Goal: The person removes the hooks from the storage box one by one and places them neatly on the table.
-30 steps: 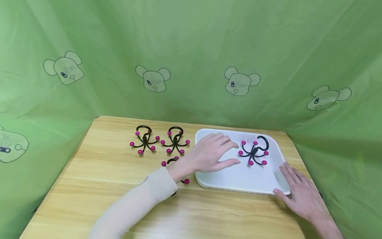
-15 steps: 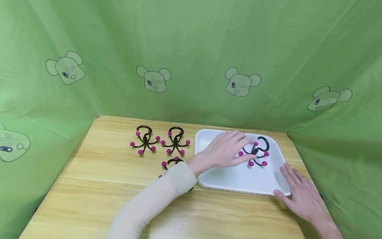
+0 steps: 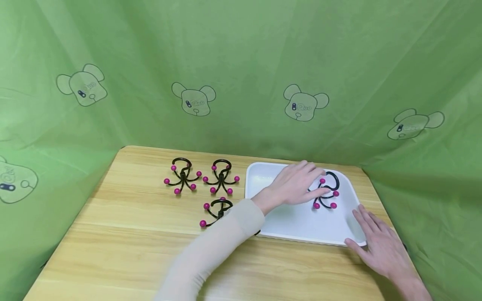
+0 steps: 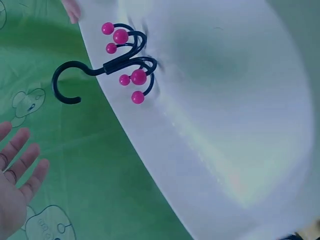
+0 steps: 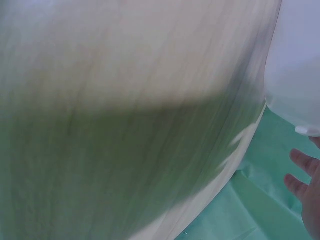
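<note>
A black hook hanger (image 3: 336,193) with pink ball tips stands in the white tray (image 3: 293,225). My left hand (image 3: 297,184) hovers over the tray at its left side, partly covering it in the head view. In the left wrist view that hand (image 4: 22,180) has its fingers spread near the curved hook of the hanger (image 4: 117,64), apart from it and with nothing held. My right hand (image 3: 384,246) rests at the tray's right front corner, fingers straight along the rim. Its fingers (image 5: 302,162) show beside the tray (image 5: 300,65) in the right wrist view.
To the tray's left, more black hangers with pink tips stand on the wooden table (image 3: 124,251): one at far left (image 3: 183,177), one beside it (image 3: 221,179), and one in front (image 3: 220,213), partly behind the left sleeve. A green curtain (image 3: 241,62) surrounds the table.
My left hand has moved right, over the tray and up to the hanger inside it. The sleeve now uncovers more of the front hanger. My right hand and the tray have stayed put.
</note>
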Tool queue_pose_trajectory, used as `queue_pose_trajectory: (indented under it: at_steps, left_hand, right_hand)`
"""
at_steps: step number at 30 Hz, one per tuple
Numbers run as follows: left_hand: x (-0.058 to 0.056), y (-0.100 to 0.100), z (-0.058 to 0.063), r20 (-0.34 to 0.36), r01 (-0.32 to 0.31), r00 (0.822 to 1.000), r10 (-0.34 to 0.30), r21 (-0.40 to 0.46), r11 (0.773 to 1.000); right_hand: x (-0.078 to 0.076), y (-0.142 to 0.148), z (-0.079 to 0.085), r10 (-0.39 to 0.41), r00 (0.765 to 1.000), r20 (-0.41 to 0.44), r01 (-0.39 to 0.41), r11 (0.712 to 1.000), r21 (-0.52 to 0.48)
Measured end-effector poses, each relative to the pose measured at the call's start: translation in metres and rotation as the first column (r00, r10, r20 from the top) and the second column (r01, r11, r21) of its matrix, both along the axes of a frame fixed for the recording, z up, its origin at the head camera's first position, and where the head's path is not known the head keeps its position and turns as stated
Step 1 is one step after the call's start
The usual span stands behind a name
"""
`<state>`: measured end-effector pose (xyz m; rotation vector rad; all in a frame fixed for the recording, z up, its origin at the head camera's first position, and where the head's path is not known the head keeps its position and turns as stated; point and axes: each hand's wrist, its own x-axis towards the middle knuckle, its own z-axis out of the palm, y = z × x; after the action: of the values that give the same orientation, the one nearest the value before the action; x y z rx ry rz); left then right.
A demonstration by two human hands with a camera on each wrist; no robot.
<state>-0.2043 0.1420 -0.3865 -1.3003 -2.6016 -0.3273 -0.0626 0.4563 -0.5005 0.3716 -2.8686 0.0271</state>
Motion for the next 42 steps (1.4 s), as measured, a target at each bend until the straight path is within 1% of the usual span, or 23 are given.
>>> queue_pose_trajectory:
  at_steps: [5, 10, 19, 25, 31, 42]
  left_hand:
    - [-0.007, 0.012, -0.005, 0.039, -0.026, 0.999, 0.028, -0.045, 0.999]
    - [-0.011, 0.021, -0.009, 0.045, -0.036, 0.998, 0.041, -0.1, 0.994]
    - [-0.021, 0.044, -0.012, -0.01, -0.027, 1.0, 0.025, -0.167, 0.986]
    - [-0.027, 0.06, -0.018, 0.005, -0.022, 1.0, 0.023, -0.174, 0.984]
    - [-0.029, 0.07, -0.025, -0.002, -0.031, 1.0, 0.031, -0.193, 0.981]
    - [-0.033, 0.08, -0.034, 0.06, -0.041, 0.997, 0.055, -0.226, 0.973]
  right_hand:
    - [-0.001, 0.0, 0.0, 0.01, 1.0, -0.012, -0.01, 1.0, -0.001]
    - [-0.001, 0.0, -0.001, 0.01, 1.0, -0.011, -0.01, 1.0, -0.003]
    - [-0.001, 0.001, 0.0, -0.001, 1.0, -0.001, 0.001, 1.0, 0.01]
    - [-0.002, 0.0, 0.0, -0.002, 1.0, -0.004, 0.002, 1.0, 0.0]
    - [-0.002, 0.001, 0.0, 0.01, 1.0, -0.01, -0.01, 1.0, 0.001]
    - [-0.001, -0.001, 0.004, 0.015, 1.0, -0.001, -0.015, 1.0, 0.004]
